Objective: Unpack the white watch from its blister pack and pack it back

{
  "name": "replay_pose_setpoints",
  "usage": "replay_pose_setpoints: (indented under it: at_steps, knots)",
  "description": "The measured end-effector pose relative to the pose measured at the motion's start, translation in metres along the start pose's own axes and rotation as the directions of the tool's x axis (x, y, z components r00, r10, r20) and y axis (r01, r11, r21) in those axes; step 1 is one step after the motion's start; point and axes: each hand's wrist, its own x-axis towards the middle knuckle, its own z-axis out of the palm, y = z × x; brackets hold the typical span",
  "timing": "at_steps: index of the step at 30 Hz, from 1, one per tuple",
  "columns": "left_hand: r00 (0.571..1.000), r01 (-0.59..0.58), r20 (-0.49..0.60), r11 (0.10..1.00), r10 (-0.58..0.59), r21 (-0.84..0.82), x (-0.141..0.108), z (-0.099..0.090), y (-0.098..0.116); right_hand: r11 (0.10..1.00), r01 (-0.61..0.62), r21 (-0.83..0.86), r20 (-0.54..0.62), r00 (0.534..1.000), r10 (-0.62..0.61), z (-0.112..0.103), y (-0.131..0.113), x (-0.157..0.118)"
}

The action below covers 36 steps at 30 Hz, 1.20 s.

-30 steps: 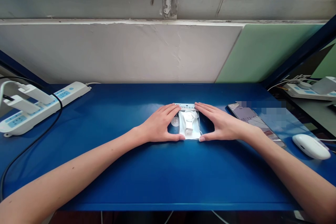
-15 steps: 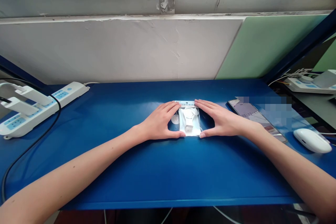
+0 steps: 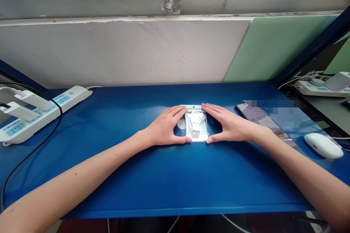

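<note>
A small clear plastic packet (image 3: 196, 136) with a white item inside lies flat on the blue table (image 3: 175, 178). My left hand (image 3: 166, 125) rests at the packet's left edge, thumb near the lower corner and fingertips by the upper corner. On the other side, my right hand (image 3: 229, 123) touches the right edge in the same way. Both hands have thumb and fingers spread apart, and neither is closed round the packet. A pale round mark (image 3: 181, 124) shows between my left hand and the packet.
At the left a white power strip (image 3: 73, 96) holds plugged-in adapters, and a black cable (image 3: 35, 145) curves beside it. A phone (image 3: 259, 118) lies right of my right hand, with a white mouse (image 3: 324, 145) further right. Behind the table stands a pale wall panel (image 3: 123, 51).
The whole view has shifted very slightly. Both hands and the packet keep the same places relative to each other.
</note>
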Motion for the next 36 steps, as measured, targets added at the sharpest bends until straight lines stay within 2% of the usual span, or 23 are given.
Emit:
replay_pose_setpoints:
  at_steps: [20,24,28,32,36]
  knots:
    - [1.0,0.002,0.013,1.0,-0.003,0.018,-0.0013,-0.0004,0.0011,1.0,-0.016,-0.005,0.013,1.0,0.016,-0.0007,-0.003,-0.0001]
    - [1.0,-0.006,0.025,0.998,0.005,0.055,-0.0026,-0.0014,0.0017,1.0,-0.004,-0.02,-0.091,0.996,0.002,0.0012,-0.0008,0.0001]
    - [1.0,0.022,-0.01,0.999,-0.022,0.039,-0.0026,-0.0001,-0.0003,0.994,0.058,-0.088,-0.247,0.966,-0.078,0.0034,-0.0002,0.0022]
    - [0.994,0.054,-0.099,0.999,-0.053,0.006,-0.0016,0.0042,-0.0043,0.984,0.156,-0.08,-0.292,0.94,-0.173,0.0032,-0.0057,0.0042]
    - [0.983,0.074,-0.172,0.997,-0.066,0.038,-0.0005,0.0084,-0.0069,0.985,0.156,-0.073,-0.312,0.935,-0.171,0.0025,-0.008,0.0043]
